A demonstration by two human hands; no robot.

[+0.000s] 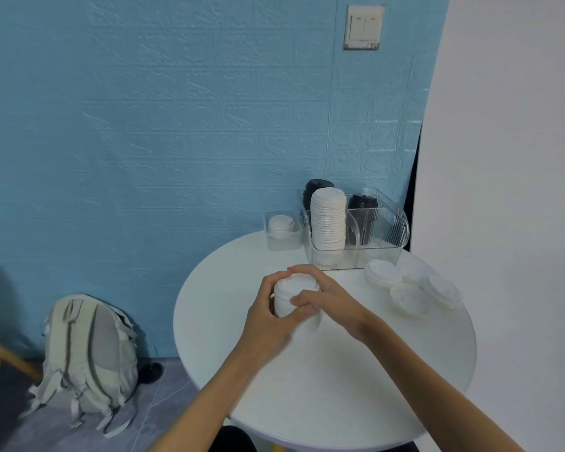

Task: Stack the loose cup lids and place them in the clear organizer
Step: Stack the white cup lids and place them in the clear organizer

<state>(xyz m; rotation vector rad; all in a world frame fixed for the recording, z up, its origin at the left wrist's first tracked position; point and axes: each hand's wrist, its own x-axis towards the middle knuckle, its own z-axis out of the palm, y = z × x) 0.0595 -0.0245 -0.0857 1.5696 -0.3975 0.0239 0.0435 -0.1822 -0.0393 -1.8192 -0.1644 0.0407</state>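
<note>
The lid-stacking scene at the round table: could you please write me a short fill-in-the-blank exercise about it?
1. The left hand and right hand together grip a stack of ____ lids.
2. The clear organizer stands at the table's far edge, against the ____ wall.
3. The loose lids lie on the table on the person's ____ side.
4. A ____ sits on the floor, left of the table.

Missing words: white; blue; right; backpack
</note>
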